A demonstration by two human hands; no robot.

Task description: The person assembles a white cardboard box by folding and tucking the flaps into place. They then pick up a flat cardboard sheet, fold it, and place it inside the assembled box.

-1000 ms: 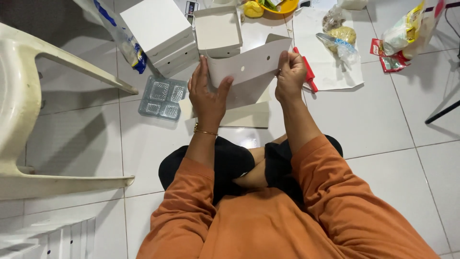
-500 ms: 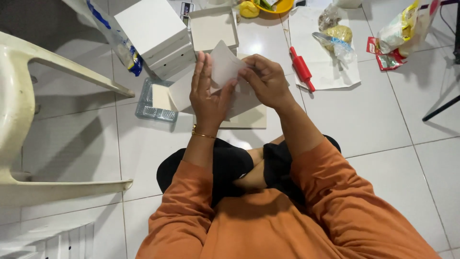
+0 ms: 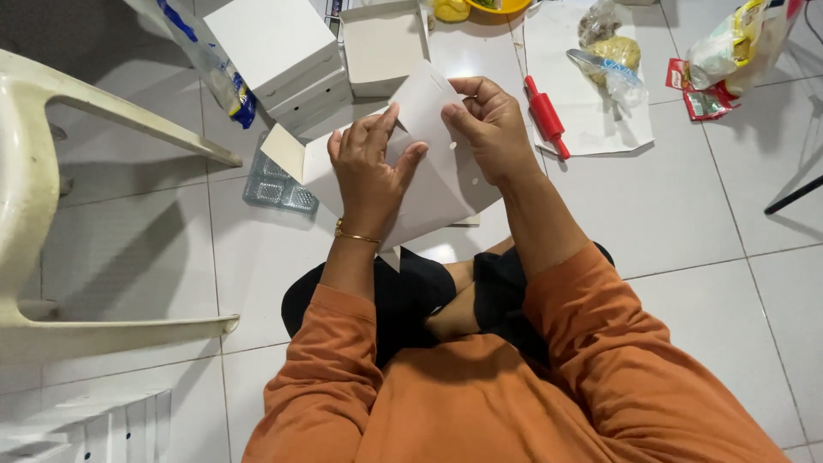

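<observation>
A pale plastic chair (image 3: 34, 214) fills the 9 o'clock side of the tiled floor (image 3: 703, 223). Toward 11 o'clock stands a stack of closed white boxes (image 3: 279, 51), with a clear plastic bag (image 3: 201, 60) printed in blue leaning against it, and a clear blister tray (image 3: 270, 184) lies just below them. At 12 o'clock sits 1 open box (image 3: 381, 47), empty inside. In the middle, above the person's crossed legs, both hands hold a flat white card (image 3: 429, 184), part-folded, with a flap sticking out at 10 o'clock. The left hand (image 3: 369, 167) lies over the card with its fingers spread and pressed onto the face. The right hand (image 3: 489, 129) pinches the card's raised upper flap between thumb and fingers. A gold bracelet (image 3: 356, 233) circles the left wrist. At 1 o'clock a red roller (image 3: 546, 116) lies on a white sheet (image 3: 591, 129), beside a clear bag (image 3: 609, 56) of yellowish stuff. A red packet (image 3: 699, 99) and a yellow bag (image 3: 737, 43) lie at 2 o'clock.
</observation>
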